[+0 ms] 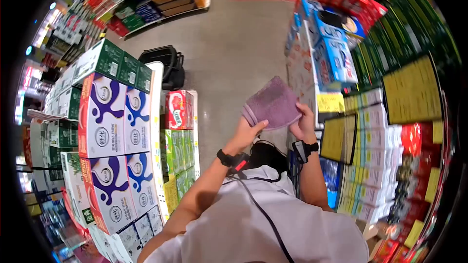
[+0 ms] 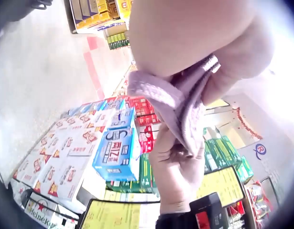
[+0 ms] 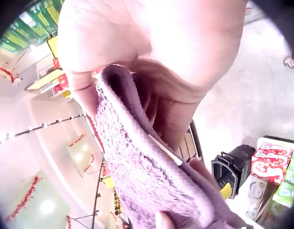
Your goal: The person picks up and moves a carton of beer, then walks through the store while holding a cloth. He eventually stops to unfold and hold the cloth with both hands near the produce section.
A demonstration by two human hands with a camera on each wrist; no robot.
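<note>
A folded purple terry cloth is held out in front of the body, above the aisle floor. My left hand grips its near left corner, thumb lying on top. At the right edge, my right hand pinches the cloth between thumb and fingers. The left wrist view shows the cloth bent into layers between the two hands. Fluffy pile and a stitched hem show on the cloth in the right wrist view, where the right palm hides part of the fold.
Stacked milk cartons stand on the left, beside a shelf of red and green packs. A black basket sits on the floor ahead. To the right are blue cartons and yellow price signs. A cable hangs over the white shirt.
</note>
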